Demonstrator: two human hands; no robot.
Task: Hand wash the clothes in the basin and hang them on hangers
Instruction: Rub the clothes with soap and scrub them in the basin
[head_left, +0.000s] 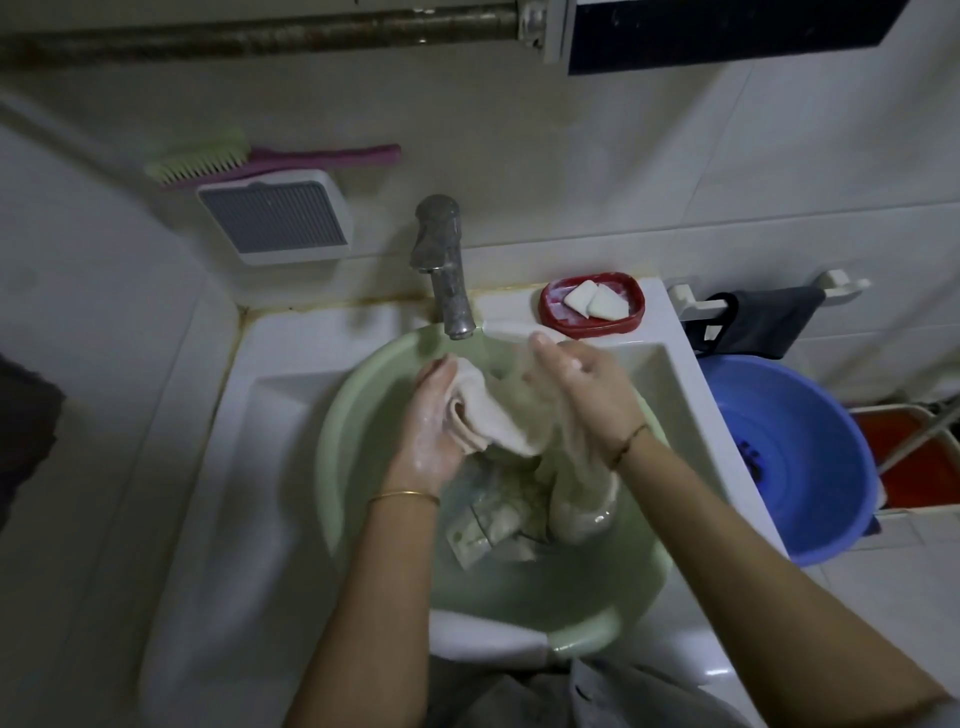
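Note:
A pale green basin (343, 431) sits in the white sink and holds water. A wet beige garment (524, 467) is partly lifted out of it, its lower end trailing in the water. My left hand (431, 421), soapy, grips a bunched fold of the garment from the left. My right hand (582, 389) presses on the cloth from the right, fingers fairly straight and pointing toward the tap. Both hands face each other with the cloth between them.
A metal tap (441, 265) overhangs the basin's far rim. A red soap dish (592, 304) with two white soap pieces stands behind on the right. A blue basin (810, 457) sits right of the sink. Brushes (234, 158) lie on a wall shelf.

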